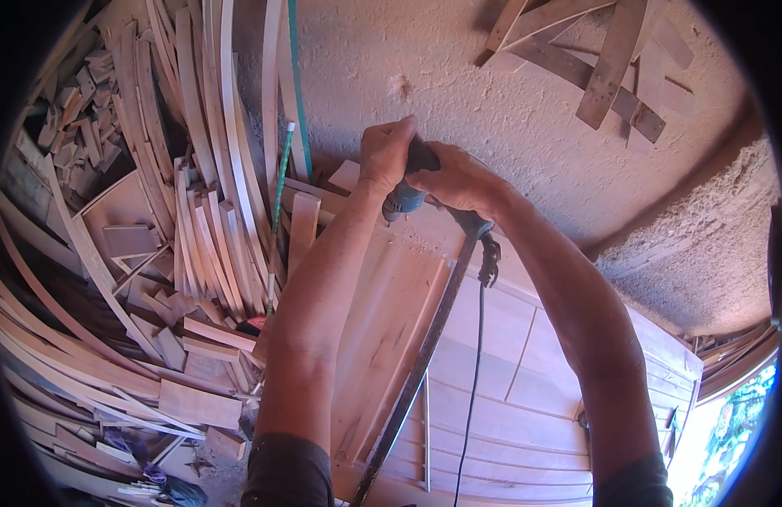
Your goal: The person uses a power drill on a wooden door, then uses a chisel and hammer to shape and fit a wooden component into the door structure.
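Observation:
A teal and black corded power drill is held by both my hands over the far end of a wooden panel. My left hand is closed around the drill's upper left side, and my right hand grips it from the right. The drill's front end points down at the wood, and small chips lie around it. Whether its tip touches the wood I cannot tell. From its handle a dark cord hangs down beside a long dark metal bar, which runs along the panel's right edge.
Tall wood strips and piled offcuts crowd the left side. A green striped stick stands among them. Wooden pieces hang on the rough wall. Right of the bar lies a large planked wooden panel.

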Demonstrator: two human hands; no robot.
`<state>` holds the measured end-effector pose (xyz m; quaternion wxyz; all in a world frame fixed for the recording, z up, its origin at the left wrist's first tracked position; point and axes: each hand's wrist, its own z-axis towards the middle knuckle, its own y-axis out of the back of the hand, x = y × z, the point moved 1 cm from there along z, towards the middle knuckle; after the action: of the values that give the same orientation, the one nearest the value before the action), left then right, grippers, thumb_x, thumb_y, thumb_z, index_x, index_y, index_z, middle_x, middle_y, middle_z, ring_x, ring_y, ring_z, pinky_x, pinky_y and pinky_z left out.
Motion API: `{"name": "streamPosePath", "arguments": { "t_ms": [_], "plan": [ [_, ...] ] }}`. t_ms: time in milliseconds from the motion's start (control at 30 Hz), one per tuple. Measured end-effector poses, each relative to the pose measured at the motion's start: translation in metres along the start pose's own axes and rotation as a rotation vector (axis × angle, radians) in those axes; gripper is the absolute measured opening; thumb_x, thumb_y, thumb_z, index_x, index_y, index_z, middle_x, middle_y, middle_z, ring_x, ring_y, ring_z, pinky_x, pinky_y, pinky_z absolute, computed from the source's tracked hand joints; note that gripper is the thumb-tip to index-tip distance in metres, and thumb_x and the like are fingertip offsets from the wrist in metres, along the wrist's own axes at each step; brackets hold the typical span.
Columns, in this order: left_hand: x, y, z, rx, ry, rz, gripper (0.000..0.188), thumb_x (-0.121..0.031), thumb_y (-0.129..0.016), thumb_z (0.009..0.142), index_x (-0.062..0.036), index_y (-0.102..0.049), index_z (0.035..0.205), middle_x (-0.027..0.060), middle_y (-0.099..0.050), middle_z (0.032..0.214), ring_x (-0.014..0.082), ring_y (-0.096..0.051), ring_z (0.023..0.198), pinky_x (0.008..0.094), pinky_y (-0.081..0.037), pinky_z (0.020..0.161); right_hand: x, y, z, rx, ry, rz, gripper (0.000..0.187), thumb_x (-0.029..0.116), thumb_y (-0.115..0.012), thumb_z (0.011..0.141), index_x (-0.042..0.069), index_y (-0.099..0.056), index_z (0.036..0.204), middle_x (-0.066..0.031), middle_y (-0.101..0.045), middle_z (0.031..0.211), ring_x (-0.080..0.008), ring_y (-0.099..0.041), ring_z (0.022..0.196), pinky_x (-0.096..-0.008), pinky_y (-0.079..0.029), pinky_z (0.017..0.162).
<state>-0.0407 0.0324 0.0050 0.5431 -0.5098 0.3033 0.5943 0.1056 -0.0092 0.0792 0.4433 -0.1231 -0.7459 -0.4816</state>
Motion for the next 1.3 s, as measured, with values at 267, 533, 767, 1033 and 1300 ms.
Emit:
{"name": "streamPosePath", "arguments": {
  "t_ms": [267, 533, 767, 1033, 1300],
  "plan": [
    [0.002, 0.014, 0.002, -0.070, 0.045, -0.087, 0.037, -0.027, -0.060, 0.087, 0.0038, -0.067, 0.069, 0.0033, -0.062, 0.064, 0.0102, -0.053, 0.061, 0.0310, -0.043, 0.057, 0.005, -0.003, 0.023, 0.013, -0.026, -0.185, 0.031, 0.023, -0.067, 0.079, 0.000, -0.067, 0.100, -0.0126, -0.067, 0.077, -0.0224, -0.066, 0.066, -0.0385, -0.052, 0.062],
    [0.005, 0.020, -0.004, -0.077, 0.022, -0.099, 0.035, -0.025, -0.059, 0.088, 0.0036, -0.069, 0.071, 0.0037, -0.064, 0.065, 0.0106, -0.056, 0.062, 0.0299, -0.045, 0.059, 0.005, -0.010, 0.026, 0.015, -0.009, -0.276, 0.037, 0.020, -0.069, 0.082, -0.002, -0.063, 0.111, -0.0104, -0.066, 0.081, -0.0172, -0.062, 0.067, -0.0341, -0.048, 0.062],
    [0.011, 0.019, -0.007, -0.092, 0.036, -0.093, 0.035, -0.025, -0.060, 0.087, 0.0039, -0.069, 0.071, 0.0034, -0.064, 0.064, 0.0099, -0.055, 0.063, 0.0304, -0.045, 0.060, -0.001, -0.011, 0.023, 0.007, -0.015, -0.277, 0.042, 0.023, -0.069, 0.080, 0.000, -0.063, 0.114, -0.0122, -0.068, 0.087, -0.0200, -0.065, 0.074, -0.0363, -0.051, 0.068],
    [0.013, 0.021, -0.014, -0.113, -0.023, -0.033, 0.036, -0.026, -0.058, 0.088, 0.0046, -0.069, 0.073, 0.0035, -0.064, 0.064, 0.0094, -0.055, 0.063, 0.0304, -0.046, 0.060, 0.000, -0.013, 0.018, 0.013, 0.005, -0.326, 0.046, 0.025, -0.069, 0.079, 0.001, -0.062, 0.118, -0.0170, -0.070, 0.097, -0.0274, -0.068, 0.090, -0.0395, -0.051, 0.081],
    [0.017, 0.022, -0.015, -0.094, -0.027, -0.013, 0.037, -0.027, -0.057, 0.088, 0.0049, -0.069, 0.074, 0.0035, -0.065, 0.065, 0.0095, -0.057, 0.065, 0.0303, -0.047, 0.061, -0.003, -0.016, 0.017, 0.006, 0.004, -0.353, 0.049, 0.025, -0.069, 0.079, 0.002, -0.060, 0.122, -0.0192, -0.069, 0.106, -0.0314, -0.066, 0.103, -0.0414, -0.049, 0.091]
  ]
}}
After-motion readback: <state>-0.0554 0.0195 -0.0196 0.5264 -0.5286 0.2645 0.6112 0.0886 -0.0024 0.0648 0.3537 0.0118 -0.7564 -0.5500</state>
